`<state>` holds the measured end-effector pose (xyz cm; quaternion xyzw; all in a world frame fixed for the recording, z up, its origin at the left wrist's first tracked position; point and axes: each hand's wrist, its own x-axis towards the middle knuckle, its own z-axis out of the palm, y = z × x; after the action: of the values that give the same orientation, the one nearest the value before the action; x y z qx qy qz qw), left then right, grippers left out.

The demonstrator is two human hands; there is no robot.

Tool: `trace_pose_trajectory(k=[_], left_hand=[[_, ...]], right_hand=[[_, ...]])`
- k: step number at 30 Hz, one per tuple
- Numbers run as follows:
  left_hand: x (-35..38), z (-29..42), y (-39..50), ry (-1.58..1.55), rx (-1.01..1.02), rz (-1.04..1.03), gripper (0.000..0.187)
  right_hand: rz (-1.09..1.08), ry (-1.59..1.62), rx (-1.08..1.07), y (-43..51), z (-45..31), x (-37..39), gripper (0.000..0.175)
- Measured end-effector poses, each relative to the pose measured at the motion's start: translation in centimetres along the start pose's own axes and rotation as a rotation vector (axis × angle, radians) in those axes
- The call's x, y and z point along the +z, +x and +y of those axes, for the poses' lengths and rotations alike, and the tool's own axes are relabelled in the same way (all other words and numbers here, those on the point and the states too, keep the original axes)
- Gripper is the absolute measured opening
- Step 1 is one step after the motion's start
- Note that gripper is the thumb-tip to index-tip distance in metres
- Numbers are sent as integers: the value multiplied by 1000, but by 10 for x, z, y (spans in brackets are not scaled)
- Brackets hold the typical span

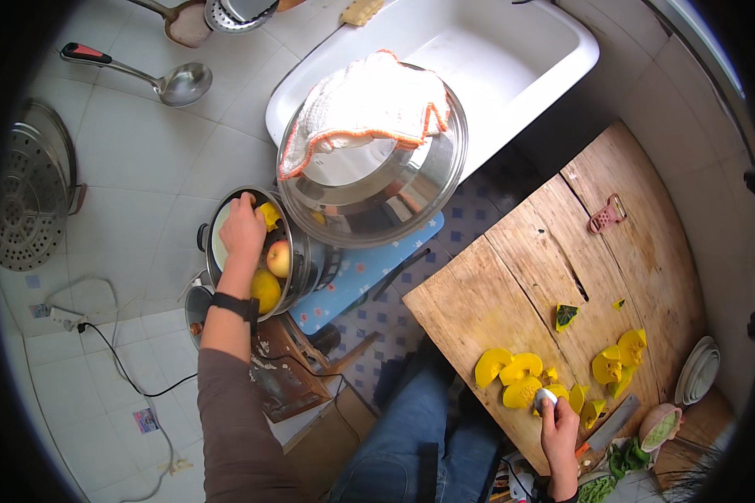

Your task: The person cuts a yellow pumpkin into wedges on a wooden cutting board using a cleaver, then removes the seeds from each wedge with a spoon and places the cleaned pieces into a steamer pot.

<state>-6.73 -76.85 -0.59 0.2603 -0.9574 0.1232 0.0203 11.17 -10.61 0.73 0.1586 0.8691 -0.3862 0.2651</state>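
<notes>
On the left, my left hand (pixel 242 231) reaches into a steel steamer pot (pixel 292 264). Its fingertips are over a pale round dish (pixel 220 236), and whether they grip anything is hidden. Beside that hand in the pot are a yellow pumpkin piece (pixel 268 215), an apple (pixel 278 258) and a round yellow fruit (pixel 265 291). My right hand (pixel 560 427) is at the wooden table's near edge, closed on a small shiny rounded object (pixel 545 398), perhaps a spoon. Cut pumpkin pieces (pixel 521 392) with yellow flesh lie around it.
A cleaver (pixel 613 422) lies right of my right hand on the wooden table (pixel 509 283). Farther back is a pink peeler (pixel 607 215). A large steel lid (pixel 377 217) with a white cloth (pixel 365 100) leans between the pot and the white sink (pixel 503 119).
</notes>
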Motion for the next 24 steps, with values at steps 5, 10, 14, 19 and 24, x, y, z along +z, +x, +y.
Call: trace_pose_trajectory(k=[5,10,14,19,24], left_hand=[[-6,-17,-4,151,486,-202,10],[-11,-7,8,95,473,-394,16],[-12,-4,17,139,563,-248,34],[3,-16,23,178,651,-364,33],[27,-22,15,413,613,-220,29]], right_hand=[[14,-19,35,-5,4,0,38],[46,-3,7,-8,5,3,38],[54,-6,22,-11,10,4,38],[56,-19,33,-13,15,2,38],[55,-46,8,-12,17,3,38]])
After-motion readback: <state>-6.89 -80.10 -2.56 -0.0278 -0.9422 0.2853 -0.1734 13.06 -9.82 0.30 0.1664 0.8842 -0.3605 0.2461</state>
